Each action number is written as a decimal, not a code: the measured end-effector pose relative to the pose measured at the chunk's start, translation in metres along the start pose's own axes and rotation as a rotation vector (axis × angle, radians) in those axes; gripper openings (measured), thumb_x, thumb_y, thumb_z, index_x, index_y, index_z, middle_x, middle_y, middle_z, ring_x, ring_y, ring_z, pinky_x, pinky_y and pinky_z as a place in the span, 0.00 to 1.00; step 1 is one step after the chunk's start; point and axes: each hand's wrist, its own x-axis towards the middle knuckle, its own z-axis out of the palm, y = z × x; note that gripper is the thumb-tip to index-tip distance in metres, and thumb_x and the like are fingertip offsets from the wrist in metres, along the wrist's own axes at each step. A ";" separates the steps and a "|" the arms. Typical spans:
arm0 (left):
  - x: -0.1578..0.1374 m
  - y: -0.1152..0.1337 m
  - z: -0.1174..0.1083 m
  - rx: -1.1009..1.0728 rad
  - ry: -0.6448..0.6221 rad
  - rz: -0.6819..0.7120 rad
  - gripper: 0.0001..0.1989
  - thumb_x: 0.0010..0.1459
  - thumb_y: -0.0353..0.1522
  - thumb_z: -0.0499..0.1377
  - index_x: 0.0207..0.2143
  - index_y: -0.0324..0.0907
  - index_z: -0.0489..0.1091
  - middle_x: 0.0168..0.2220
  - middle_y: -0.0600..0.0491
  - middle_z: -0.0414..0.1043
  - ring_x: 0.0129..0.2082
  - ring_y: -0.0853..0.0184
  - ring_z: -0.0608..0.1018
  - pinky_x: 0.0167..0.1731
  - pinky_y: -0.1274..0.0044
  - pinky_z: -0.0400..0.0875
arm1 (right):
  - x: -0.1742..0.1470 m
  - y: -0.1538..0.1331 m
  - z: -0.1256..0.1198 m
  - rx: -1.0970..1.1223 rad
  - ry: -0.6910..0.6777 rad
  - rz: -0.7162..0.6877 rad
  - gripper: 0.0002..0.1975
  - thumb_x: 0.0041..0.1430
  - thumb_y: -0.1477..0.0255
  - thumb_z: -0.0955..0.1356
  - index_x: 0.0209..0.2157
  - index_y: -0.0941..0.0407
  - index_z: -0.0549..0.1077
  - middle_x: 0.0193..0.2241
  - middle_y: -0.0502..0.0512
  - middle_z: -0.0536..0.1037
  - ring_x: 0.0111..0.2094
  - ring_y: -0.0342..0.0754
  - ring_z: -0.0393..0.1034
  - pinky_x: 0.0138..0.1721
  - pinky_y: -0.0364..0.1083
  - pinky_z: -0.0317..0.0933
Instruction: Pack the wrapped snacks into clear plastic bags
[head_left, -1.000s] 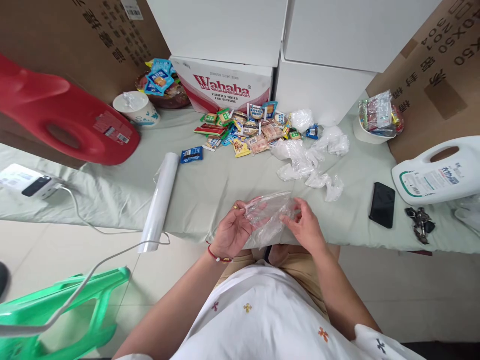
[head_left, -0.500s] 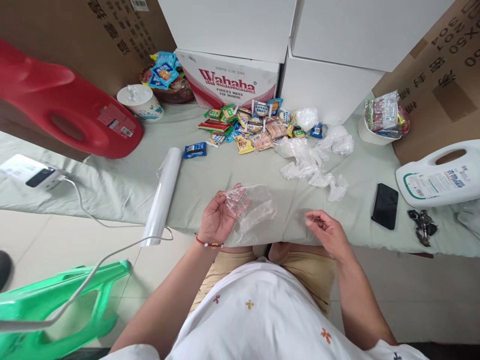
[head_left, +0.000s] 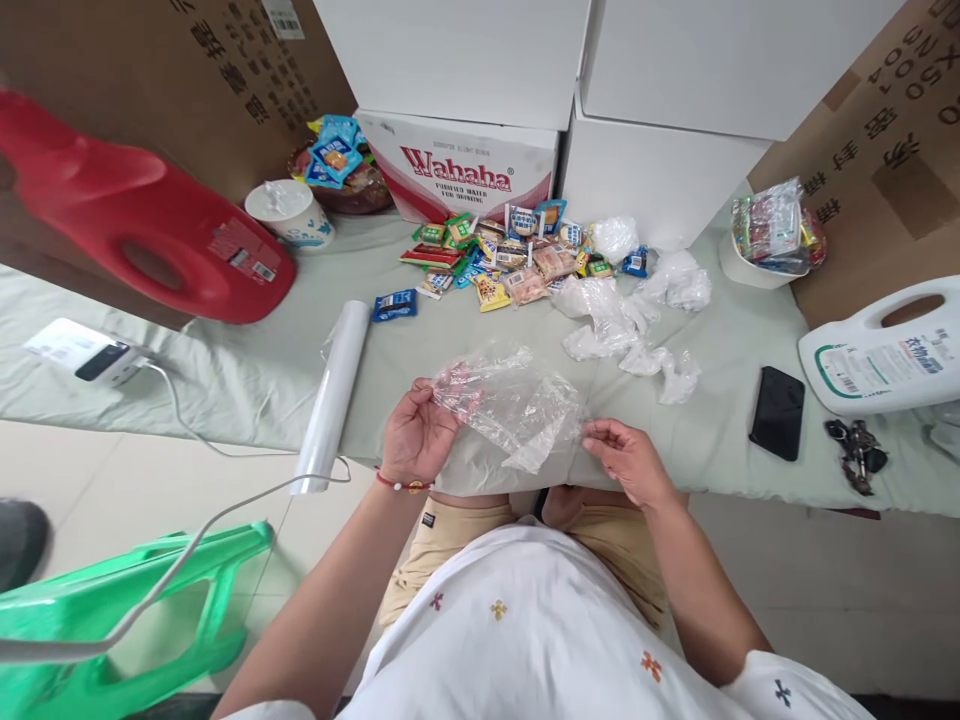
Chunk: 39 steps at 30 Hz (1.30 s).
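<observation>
A clear plastic bag (head_left: 517, 405) is spread out between my two hands, over the table's near edge. My left hand (head_left: 420, 430) pinches its left side, the fingers partly behind the film. At the bag's right corner, my right hand (head_left: 624, 455) grips the film between thumb and fingers. Beyond the bag lies a pile of small wrapped snacks (head_left: 517, 260). Crumpled clear plastic bags (head_left: 607, 315) lie to the right of that pile. A blue snack packet (head_left: 394, 305) sits apart, near a roll of clear film (head_left: 334, 395) on the left.
A red jug (head_left: 172, 230), a paper cup (head_left: 289, 215) and a snack bowl (head_left: 349, 185) stand left. White boxes (head_left: 465, 165) line the back. On the right are a snack tub (head_left: 765, 260), a white bottle (head_left: 885, 350), a phone (head_left: 778, 412) and keys (head_left: 856, 455). A cable (head_left: 225, 510) crosses the left.
My right hand has moved left and taken hold of the bag's right corner. My left hand has shifted slightly left, and the bag is now stretched wider.
</observation>
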 end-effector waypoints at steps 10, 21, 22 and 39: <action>0.024 -0.018 -0.004 0.732 0.225 0.326 0.20 0.50 0.33 0.69 0.43 0.45 0.66 0.56 0.49 0.67 0.52 0.63 0.75 0.44 0.72 0.76 | -0.028 0.015 -0.026 -0.082 0.111 0.045 0.26 0.44 0.48 0.78 0.31 0.55 0.74 0.21 0.45 0.66 0.19 0.38 0.50 0.16 0.40 0.44; -0.072 -0.076 0.034 1.186 -0.363 0.190 0.09 0.62 0.37 0.60 0.33 0.41 0.74 0.29 0.54 0.70 0.27 0.71 0.69 0.29 0.78 0.65 | -0.031 0.006 0.004 -0.082 0.098 -0.149 0.18 0.58 0.54 0.73 0.35 0.55 0.76 0.26 0.48 0.70 0.25 0.41 0.58 0.26 0.41 0.55; -0.071 -0.082 0.037 1.187 -0.353 0.165 0.10 0.62 0.39 0.61 0.34 0.41 0.75 0.30 0.54 0.71 0.27 0.71 0.69 0.29 0.78 0.65 | -0.033 0.005 0.007 -0.016 0.067 -0.112 0.18 0.58 0.53 0.73 0.36 0.55 0.76 0.25 0.47 0.68 0.23 0.40 0.54 0.23 0.41 0.51; -0.061 -0.078 0.035 0.651 -0.144 -0.148 0.20 0.48 0.45 0.72 0.31 0.41 0.71 0.24 0.58 0.69 0.20 0.77 0.61 0.21 0.81 0.53 | -0.034 0.002 0.010 0.243 0.125 -0.061 0.19 0.52 0.56 0.75 0.39 0.55 0.80 0.22 0.44 0.62 0.20 0.37 0.45 0.19 0.40 0.39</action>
